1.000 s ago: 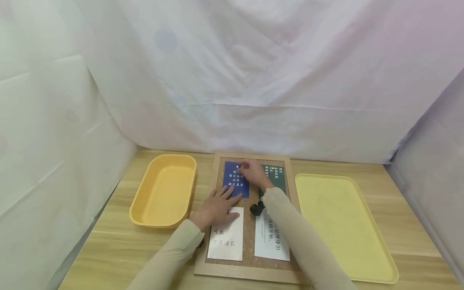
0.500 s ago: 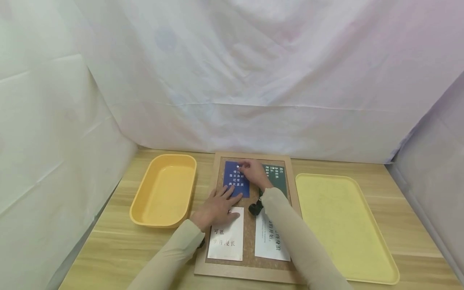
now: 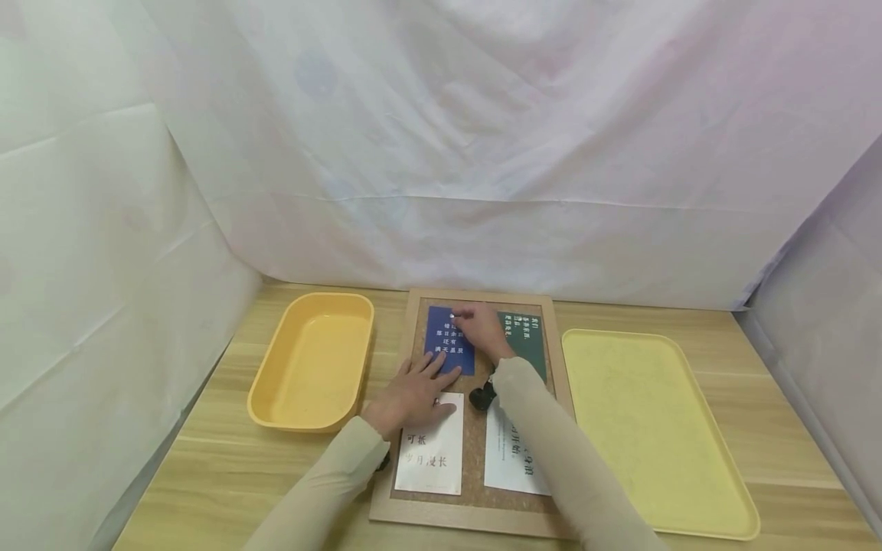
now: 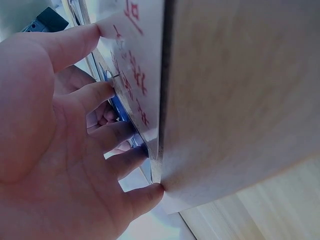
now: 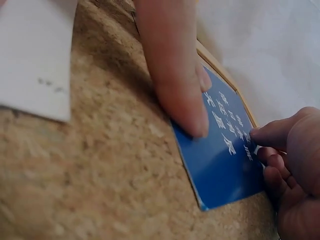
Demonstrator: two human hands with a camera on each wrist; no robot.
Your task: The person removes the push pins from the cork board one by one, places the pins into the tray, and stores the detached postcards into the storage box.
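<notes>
Your left hand is spread, steadying the low end of the blue card, far left on the board. Your right hand bunches by the pin; pinching, I can't tell. Card flat, press straight down!

The blue card, with white characters, lies face up on the board toward eleven o'clock, text upright; a small shiny pin shows near its twelve o'clock edge.
</notes>
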